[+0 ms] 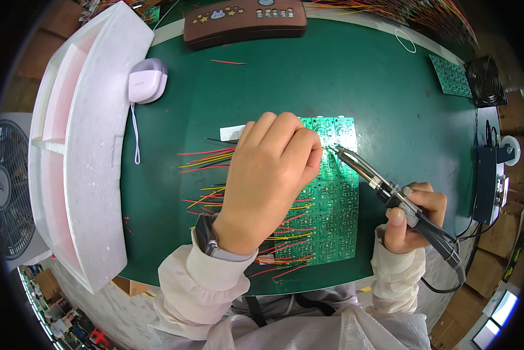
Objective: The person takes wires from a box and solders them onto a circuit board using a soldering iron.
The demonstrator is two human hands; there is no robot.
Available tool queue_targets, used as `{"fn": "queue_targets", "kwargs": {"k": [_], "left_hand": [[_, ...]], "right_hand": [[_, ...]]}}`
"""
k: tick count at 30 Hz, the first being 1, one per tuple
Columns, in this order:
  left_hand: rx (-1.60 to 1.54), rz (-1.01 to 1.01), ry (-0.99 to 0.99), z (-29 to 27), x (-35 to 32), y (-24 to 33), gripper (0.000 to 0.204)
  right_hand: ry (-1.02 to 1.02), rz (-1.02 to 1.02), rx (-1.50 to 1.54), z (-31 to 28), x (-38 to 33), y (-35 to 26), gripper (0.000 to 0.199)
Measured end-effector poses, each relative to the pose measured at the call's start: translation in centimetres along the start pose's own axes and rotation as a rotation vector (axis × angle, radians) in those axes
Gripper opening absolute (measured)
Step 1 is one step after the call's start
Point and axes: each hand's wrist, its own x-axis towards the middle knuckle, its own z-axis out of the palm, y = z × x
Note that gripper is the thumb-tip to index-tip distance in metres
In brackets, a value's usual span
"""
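A green panel of circuit boards (339, 204) lies on the table in front of me. My left hand (270, 166) is over its left part, fingers curled in a pinch near the upper rows; what they hold is hidden behind the knuckles. My right hand (416, 217) grips a soldering iron (384, 189) with a thin metal guide tube along its shaft. The iron's tip meets the panel's upper part, just right of my left fingertips. Red, yellow and black wires (206, 157) stick out leftward from under my left hand, and more wires (291, 236) lie across the panel's lower left.
A white foam box (95, 146) stands along the left edge, beside a lilac case with a strap (148, 81). At the back sit a brown pencil case (244, 24) and bundled wires (402, 14). A small black fan (485, 81) and another circuit board (450, 76) are back right.
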Motion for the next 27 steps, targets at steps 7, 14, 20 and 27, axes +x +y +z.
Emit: {"fn": "queue_targets", "kwargs": {"k": [7,14,20,27], "left_hand": [[-0.007,0.005,0.009,0.05,-0.11,-0.09,0.019],[0.014,0.01,0.012,0.0,-0.1,-0.08,0.02],[0.031,0.02,0.023,0.09,-0.14,-0.14,0.02],[0.058,0.029,0.024,0.12,-0.27,-0.03,0.02]], "right_hand": [[-0.011,0.026,-0.02,0.17,0.08,-0.12,0.033],[0.001,0.035,-0.032,0.15,0.14,-0.2,0.033],[0.026,0.022,-0.044,0.3,0.06,-0.19,0.034],[0.213,0.053,0.006,0.13,-0.24,-0.34,0.033]]}}
